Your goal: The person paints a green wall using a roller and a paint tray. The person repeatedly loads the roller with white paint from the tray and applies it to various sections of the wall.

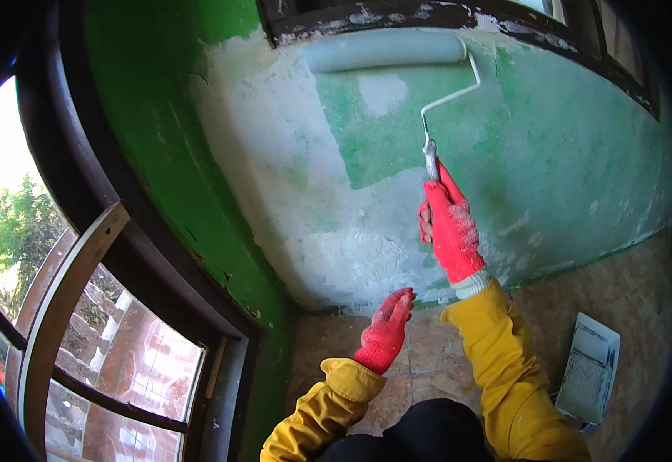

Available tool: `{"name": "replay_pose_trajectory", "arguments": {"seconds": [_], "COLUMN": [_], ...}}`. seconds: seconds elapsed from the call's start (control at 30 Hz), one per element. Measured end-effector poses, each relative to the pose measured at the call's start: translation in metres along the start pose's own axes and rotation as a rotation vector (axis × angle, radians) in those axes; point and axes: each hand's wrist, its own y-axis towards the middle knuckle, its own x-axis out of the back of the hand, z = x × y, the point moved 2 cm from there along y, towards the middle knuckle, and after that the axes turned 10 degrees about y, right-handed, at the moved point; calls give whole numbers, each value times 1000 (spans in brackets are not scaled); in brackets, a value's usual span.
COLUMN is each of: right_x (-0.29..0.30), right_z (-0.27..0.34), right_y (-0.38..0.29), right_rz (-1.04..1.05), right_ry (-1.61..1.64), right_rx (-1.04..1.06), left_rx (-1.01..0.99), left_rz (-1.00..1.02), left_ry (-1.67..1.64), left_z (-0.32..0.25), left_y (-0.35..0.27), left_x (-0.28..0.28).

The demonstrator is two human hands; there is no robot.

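Observation:
My right hand [453, 231], in a red knit glove, grips the grey handle of a paint roller [388, 51]. Its white wire frame bends up to a long, pale roller sleeve, which lies against the wall just below the dark window frame. The wall [411, 133] is green, partly covered with whitish paint; a green patch with a white spot shows below the sleeve. My left hand [386, 331], also in a red glove, is held low in front of me with the fingers close together. It holds nothing visible, and its palm is partly hidden.
A paint tray [588, 369] with whitish paint stands on the tiled floor [440, 361] at the right. A dark wooden frame [370, 17] with paint smears borders the wall above. Glazed panes in a dark frame [134, 260] stand at the left, beside a bright green wall strip [163, 173].

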Motion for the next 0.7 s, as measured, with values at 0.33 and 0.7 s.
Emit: {"name": "replay_pose_trajectory", "arguments": {"seconds": [0.33, 0.7], "right_x": [156, 233], "right_z": [-163, -293], "right_y": [-170, -245], "right_rz": [-183, -100], "right_ry": [-332, -629], "right_rx": [-351, -511], "left_rx": [285, 92], "left_rz": [42, 106], "left_ry": [120, 518], "left_z": [105, 175], "left_y": [-36, -51], "left_x": [-14, -16]}}
